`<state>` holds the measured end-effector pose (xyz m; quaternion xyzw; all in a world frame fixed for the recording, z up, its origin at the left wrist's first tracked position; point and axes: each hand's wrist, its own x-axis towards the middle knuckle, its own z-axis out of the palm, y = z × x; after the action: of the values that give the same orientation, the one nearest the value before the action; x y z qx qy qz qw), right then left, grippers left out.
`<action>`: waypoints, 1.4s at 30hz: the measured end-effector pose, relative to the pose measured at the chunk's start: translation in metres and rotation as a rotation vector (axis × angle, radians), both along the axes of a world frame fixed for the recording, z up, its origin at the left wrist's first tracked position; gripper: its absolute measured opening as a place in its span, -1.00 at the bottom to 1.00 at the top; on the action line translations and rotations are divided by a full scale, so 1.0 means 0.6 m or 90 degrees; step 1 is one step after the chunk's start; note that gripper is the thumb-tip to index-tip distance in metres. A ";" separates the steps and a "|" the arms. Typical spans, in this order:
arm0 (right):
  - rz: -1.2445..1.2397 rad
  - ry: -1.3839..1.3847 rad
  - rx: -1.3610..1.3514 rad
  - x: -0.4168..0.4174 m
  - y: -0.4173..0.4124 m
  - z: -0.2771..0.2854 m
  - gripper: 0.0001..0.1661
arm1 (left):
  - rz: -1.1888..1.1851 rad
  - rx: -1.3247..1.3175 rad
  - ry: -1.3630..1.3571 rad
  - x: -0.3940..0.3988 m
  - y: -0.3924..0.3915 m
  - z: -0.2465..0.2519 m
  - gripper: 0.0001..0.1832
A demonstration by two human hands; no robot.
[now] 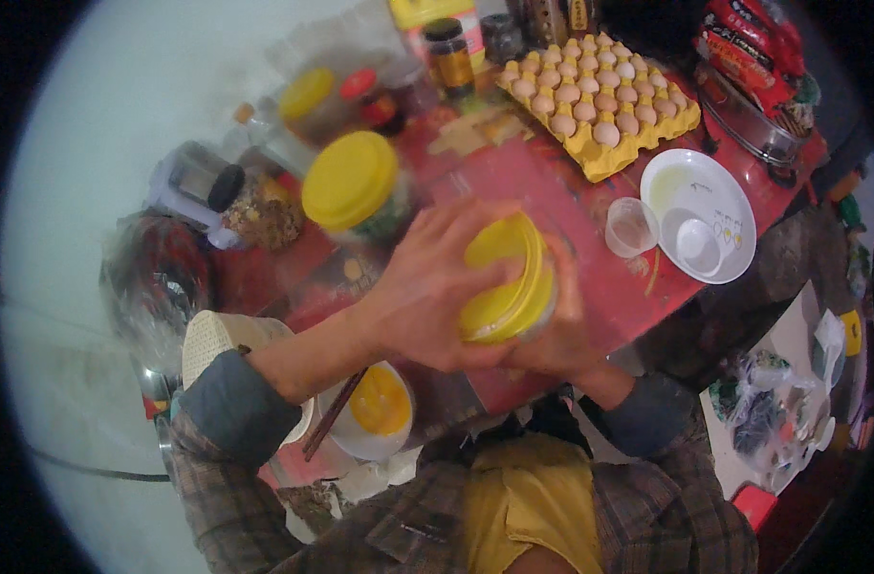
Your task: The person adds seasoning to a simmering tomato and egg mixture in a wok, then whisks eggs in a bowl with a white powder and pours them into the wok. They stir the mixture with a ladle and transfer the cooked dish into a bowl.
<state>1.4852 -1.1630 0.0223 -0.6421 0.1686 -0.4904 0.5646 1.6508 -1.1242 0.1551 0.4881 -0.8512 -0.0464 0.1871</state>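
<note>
A jar with a yellow screw lid (505, 280) is held in front of me above the red table (480, 179). My left hand (437, 287) grips the lid from the left, its fingers over the top. My right hand (566, 316) wraps round the jar's far right side, partly hidden behind it. Another yellow-lidded jar (352, 183) stands just beyond my left hand. Below my left forearm sits a white bowl of egg yolk (381, 402), with brown chopsticks (333, 416) across its left side.
A yellow tray of eggs (602, 161) lies at the back right. Nearer are a clear plastic cup (630, 228) and a white dish (666, 179) holding a small white bowl. Jars and a bottle crowd the left and back, near a black plastic bag (157, 280).
</note>
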 end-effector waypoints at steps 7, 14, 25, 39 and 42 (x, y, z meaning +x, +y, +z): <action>-0.033 0.034 0.055 0.003 0.014 0.014 0.15 | 0.131 -0.080 0.007 -0.030 0.021 -0.017 -0.39; -0.051 0.069 -0.046 0.005 0.030 0.024 0.20 | 0.348 -0.102 0.004 -0.085 0.034 -0.039 -0.34; 0.313 0.175 0.094 -0.049 -0.060 0.086 0.53 | 0.171 0.051 -0.100 -0.036 0.036 0.014 -0.16; 0.173 0.085 -0.047 -0.030 -0.015 0.017 0.39 | 0.571 -0.080 -0.036 -0.131 0.041 -0.030 -0.31; 0.159 0.009 0.068 -0.029 -0.003 0.000 0.33 | 0.704 -0.064 -0.063 -0.169 0.020 -0.022 -0.33</action>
<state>1.4679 -1.1647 0.0223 -0.6306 0.1171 -0.4025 0.6532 1.5494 -1.1122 0.1422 0.8543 -0.4770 0.1224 0.1666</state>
